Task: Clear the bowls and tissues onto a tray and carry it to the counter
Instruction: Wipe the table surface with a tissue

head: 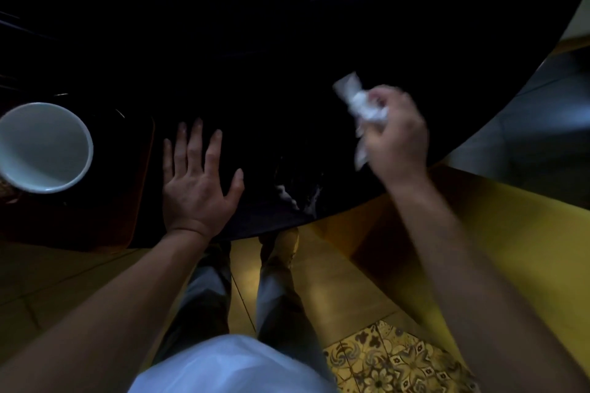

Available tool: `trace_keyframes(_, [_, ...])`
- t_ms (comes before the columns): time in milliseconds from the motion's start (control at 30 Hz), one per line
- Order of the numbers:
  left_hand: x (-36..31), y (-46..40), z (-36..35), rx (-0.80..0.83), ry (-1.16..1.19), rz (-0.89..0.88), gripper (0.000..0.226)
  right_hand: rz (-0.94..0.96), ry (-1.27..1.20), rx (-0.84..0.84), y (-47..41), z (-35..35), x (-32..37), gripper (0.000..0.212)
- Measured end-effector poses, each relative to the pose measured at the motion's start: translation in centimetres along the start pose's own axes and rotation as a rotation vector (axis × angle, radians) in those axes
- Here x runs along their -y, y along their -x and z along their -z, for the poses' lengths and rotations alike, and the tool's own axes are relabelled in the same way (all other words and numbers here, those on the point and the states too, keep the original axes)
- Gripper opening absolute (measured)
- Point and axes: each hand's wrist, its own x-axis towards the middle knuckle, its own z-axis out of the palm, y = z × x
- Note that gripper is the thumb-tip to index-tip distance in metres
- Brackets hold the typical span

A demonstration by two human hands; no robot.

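Observation:
A white bowl [43, 147] stands empty on a dark brown tray [137, 188] at the left edge of the black table [287, 57]. My left hand [196, 182] lies flat on the table just right of the tray, fingers spread. My right hand [394, 137] is lifted above the table's right side and grips a crumpled white tissue [364, 105], which sticks out past the fingers. The hand and tissue are blurred by motion.
A small whitish smear or scrap [289, 196] lies near the table's front edge between my hands. A yellow seat [510, 233] stands right of the table over patterned floor tiles [383, 360]. My legs are below the table edge.

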Motion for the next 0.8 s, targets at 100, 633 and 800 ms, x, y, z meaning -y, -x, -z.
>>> trace_keyframes(100, [0.0,0.0,0.0,0.013,-0.011,0.005,0.075,-0.065,0.128,-0.047,-5.0,0.7,-2.8,0.034])
trace_keyframes(633, [-0.1,0.0,0.0,0.000,-0.012,0.000,0.075,0.043,-0.079,0.048,4.2,-1.5,1.8,0.045])
trace_keyframes(800, [-0.1,0.0,0.0,0.005,-0.017,0.004,0.074,-0.119,0.114,-0.083,-4.2,0.0,-3.4,0.037])
